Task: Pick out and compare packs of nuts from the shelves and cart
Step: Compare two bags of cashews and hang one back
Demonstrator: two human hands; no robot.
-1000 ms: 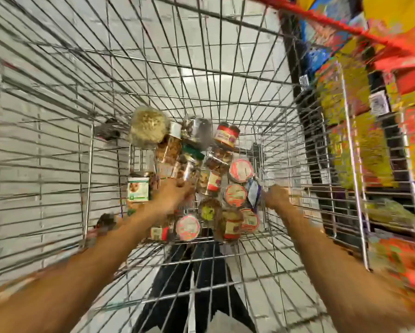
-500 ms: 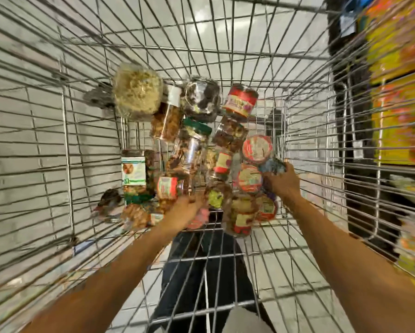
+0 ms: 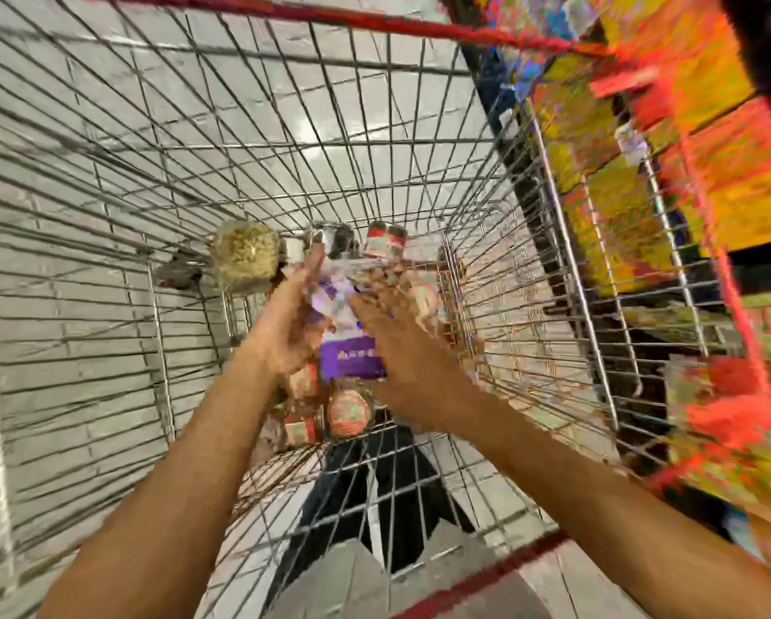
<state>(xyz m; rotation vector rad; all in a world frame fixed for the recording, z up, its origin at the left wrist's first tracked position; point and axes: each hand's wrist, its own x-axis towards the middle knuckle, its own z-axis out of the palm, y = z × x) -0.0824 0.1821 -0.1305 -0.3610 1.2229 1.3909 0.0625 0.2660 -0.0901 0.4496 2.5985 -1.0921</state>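
We are holding a purple pack [image 3: 352, 357] over the jars [image 3: 348, 411] in the cart [image 3: 330, 15], left hand [image 3: 285, 326] gripping its side, right hand [image 3: 403, 355] pressing spread fingers on it; comparing seems barely begun

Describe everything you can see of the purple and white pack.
The purple and white pack looks like a glossy pouch, white above, a purple band with blurred print below. It is roughly upright over round-lidded jars in the wire cart. The left hand grips its left edge; the right hand lies on its right side.
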